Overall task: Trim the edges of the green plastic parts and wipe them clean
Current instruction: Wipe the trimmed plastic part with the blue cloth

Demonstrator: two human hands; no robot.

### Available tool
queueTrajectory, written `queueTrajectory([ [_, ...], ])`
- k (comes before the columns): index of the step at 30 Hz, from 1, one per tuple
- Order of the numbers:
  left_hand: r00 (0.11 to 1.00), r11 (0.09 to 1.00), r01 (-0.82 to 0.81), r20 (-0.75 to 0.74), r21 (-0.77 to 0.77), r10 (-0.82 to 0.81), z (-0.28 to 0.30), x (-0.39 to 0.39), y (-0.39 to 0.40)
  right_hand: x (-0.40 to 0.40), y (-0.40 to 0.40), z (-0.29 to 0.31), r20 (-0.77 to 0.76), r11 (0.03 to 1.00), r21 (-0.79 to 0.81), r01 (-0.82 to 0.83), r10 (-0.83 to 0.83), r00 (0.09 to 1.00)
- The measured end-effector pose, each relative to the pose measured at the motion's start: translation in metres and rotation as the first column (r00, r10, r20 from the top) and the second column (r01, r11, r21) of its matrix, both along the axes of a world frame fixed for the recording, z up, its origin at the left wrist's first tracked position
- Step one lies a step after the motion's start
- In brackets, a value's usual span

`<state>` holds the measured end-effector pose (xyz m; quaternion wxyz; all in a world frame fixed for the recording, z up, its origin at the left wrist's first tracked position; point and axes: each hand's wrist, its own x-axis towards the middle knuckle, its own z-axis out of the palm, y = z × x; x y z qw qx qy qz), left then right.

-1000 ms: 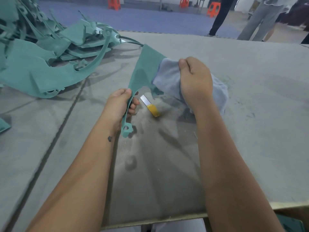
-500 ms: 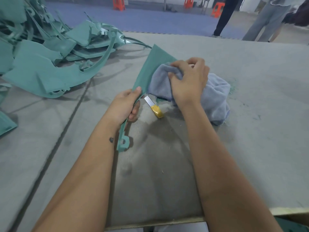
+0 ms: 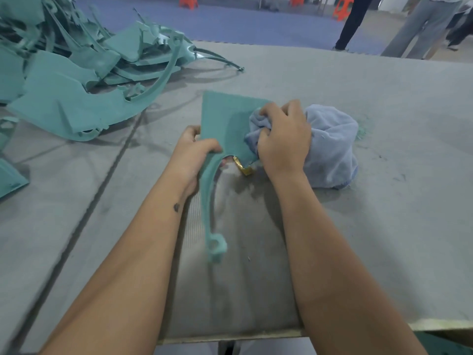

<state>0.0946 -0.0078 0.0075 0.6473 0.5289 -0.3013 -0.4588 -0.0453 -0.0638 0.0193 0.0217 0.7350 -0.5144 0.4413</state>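
Two hands on the job rn: my left hand pinches the green plastic part at its near-left edge, thumb on top, fingers curled under. My right hand is clenched round a bunched grey-blue cloth, pressing it onto the part's right side. The part lies low over the desk, wide flat end pointing away from me, its thin curved leg w/ a ring-shaped tab running back toward me. I'd say this is the wiping step, not trimming.

What could go wrong:
- The yellow-handled cutter lies on the desk right under the part, touching or just beside my right wrist. Blade is hidden, can't tell if it's out. A hard wipe stroke toward me could drag my hand over it.
- I only hold one edge, so pressure from the cloth could twist the part out of my pinch, or flex the thin leg; it looks easy to snap.
- Green dust sits beside the cloth; the cloth may pick it up and smear it back on.
- The pile of green parts lies well apart at far left, no risk of a mix-up.
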Motion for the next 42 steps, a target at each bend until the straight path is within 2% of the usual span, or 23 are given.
queueTrajectory([
  [3, 0.995, 0.995, 0.093, 0.052, -0.039, -0.091, 0.002, -0.001, 0.001, 0.0, 0.006, 0.003, 0.114, 0.993, -0.119, 0.017, -0.003, 0.993],
  [7, 0.978, 0.98, 0.171, 0.139, -0.103, -0.156, -0.004, -0.004, 0.001, 0.012, 0.015, 0.005, 0.212, 0.974, 0.025, -0.225, 0.215, 0.953],
  [11, 0.952, 0.972, 0.211, 0.246, -0.103, -0.181, -0.009, 0.0, 0.0, 0.027, 0.023, 0.004, 0.083, 0.952, 0.038, -0.304, 0.3, 0.95],
  [16, 0.945, 0.961, 0.224, 0.278, -0.161, -0.174, -0.012, -0.004, 0.002, 0.031, 0.023, 0.001, -0.035, 0.889, 0.056, -0.454, 0.456, 0.889],
  [18, 0.952, 0.96, 0.21, 0.262, -0.187, -0.157, -0.012, -0.006, 0.001, 0.033, 0.02, 0.0, -0.041, 0.893, 0.055, -0.446, 0.449, 0.893],
  [19, 0.962, 0.954, 0.225, 0.198, -0.2, -0.185, -0.011, -0.005, 0.001, 0.034, 0.017, 0.0, -0.024, 0.902, 0.05, -0.43, 0.431, 0.902],
  [22, 0.952, 0.924, 0.3, 0.014, -0.235, -0.306, -0.012, -0.002, 0.002, 0.035, 0.007, 0.003, 0.153, 0.938, 0.069, -0.34, 0.327, 0.932],
  [25, 0.948, 0.926, 0.308, -0.009, -0.219, -0.318, -0.013, -0.001, 0.002, 0.034, -0.009, 0.007, 0.344, 0.963, 0.177, -0.201, 0.131, 0.93],
  [27, 0.947, 0.925, 0.31, -0.012, -0.219, -0.32, -0.014, -0.001, 0.002, 0.035, -0.015, 0.009, 0.394, 0.966, 0.197, -0.165, 0.076, 0.916],
  [29, 0.951, 0.93, 0.303, 0.001, -0.208, -0.31, -0.015, -0.001, 0.002, 0.038, -0.013, 0.006, 0.358, 0.972, 0.138, -0.19, 0.13, 0.925],
  [33, 0.953, 0.928, 0.292, -0.007, -0.232, -0.302, -0.013, -0.002, 0.002, 0.04, -0.003, -0.006, 0.249, 0.901, 0.036, -0.431, 0.41, 0.877],
  [36, 0.968, 0.945, 0.245, 0.006, -0.216, -0.249, -0.014, -0.003, 0.002, 0.038, 0.003, -0.011, 0.004, 0.832, 0.041, -0.553, 0.554, 0.833],
  [39, 0.979, 0.96, 0.201, 0.059, -0.193, -0.193, -0.014, -0.005, 0.003, 0.039, 0.005, -0.01, -0.125, 0.819, 0.135, -0.558, 0.573, 0.81],
  [42, 0.967, 0.945, 0.24, -0.027, -0.223, -0.252, -0.012, -0.005, 0.003, 0.043, 0.006, -0.007, -0.106, 0.835, 0.188, -0.516, 0.54, 0.835],
])
